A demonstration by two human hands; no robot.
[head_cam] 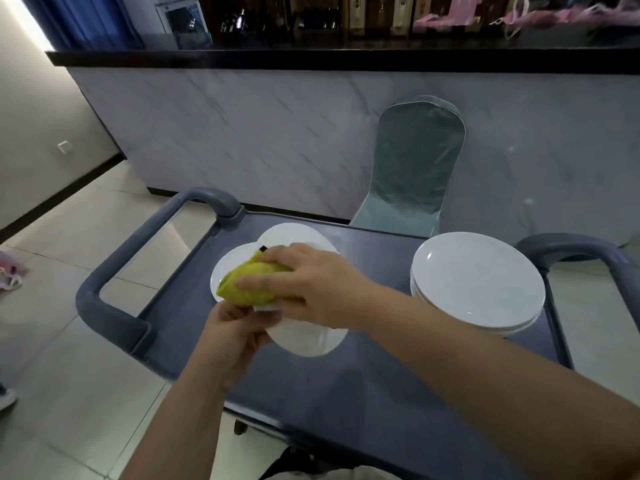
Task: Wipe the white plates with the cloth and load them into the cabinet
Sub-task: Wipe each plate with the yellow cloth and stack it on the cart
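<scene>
1. You're mid-wipe, and loading looks to be still ahead (no cabinet shows here).
2. A marble-fronted counter and a covered chair stand beyond the grey trolley.
3. Stacked white plates wait at its right edge.
4. Your left hand grips the plate over its left half.
5. Your right hand clamps the yellow cloth onto it.

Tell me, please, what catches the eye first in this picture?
The right hand grips a yellow-green cloth on a white plate that the left hand holds over the grey cart. A stack of round white plates stands at the cart's right end.
</scene>
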